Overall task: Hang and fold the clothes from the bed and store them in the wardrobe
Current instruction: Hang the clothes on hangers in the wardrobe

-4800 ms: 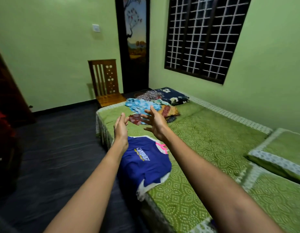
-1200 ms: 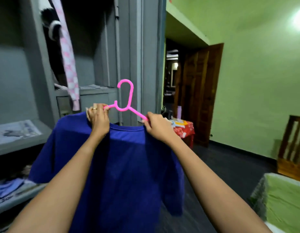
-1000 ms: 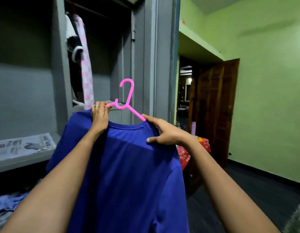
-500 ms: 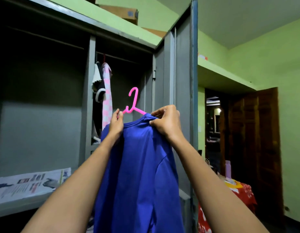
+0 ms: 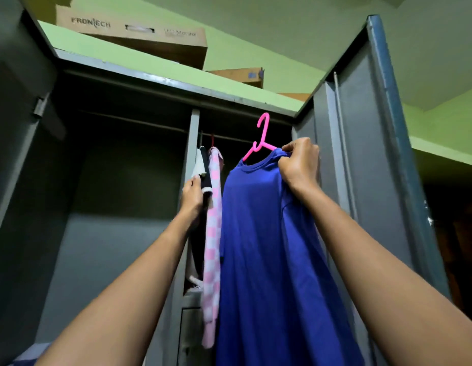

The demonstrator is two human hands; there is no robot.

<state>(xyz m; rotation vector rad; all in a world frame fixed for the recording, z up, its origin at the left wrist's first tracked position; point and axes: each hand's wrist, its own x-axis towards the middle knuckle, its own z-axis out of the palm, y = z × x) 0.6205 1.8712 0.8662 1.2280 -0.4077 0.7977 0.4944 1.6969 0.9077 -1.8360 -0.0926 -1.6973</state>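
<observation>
A blue T-shirt [image 5: 269, 247] hangs on a pink hanger [image 5: 262, 133], raised in front of the open grey wardrobe [image 5: 194, 128]. My right hand [image 5: 299, 165] grips the shirt's shoulder and the hanger arm under it. The hanger's hook is level with the rail [image 5: 229, 138] in the right compartment, and I cannot tell whether it touches. My left hand [image 5: 192, 199] holds the edge of a dark and white garment [image 5: 203, 167] hanging on that rail, beside a pink checked garment [image 5: 213, 233].
The wardrobe's right door [image 5: 375, 154] stands open close behind my right hand. The left door [image 5: 18, 128] is open too. The dark left compartment has its own rail. Cardboard boxes [image 5: 132, 35] sit on the wardrobe's top.
My left hand has let go of the blue shirt and moved to the hanging clothes. My right hand has lifted the shirt and hanger up to the rail. My view has tilted upward.
</observation>
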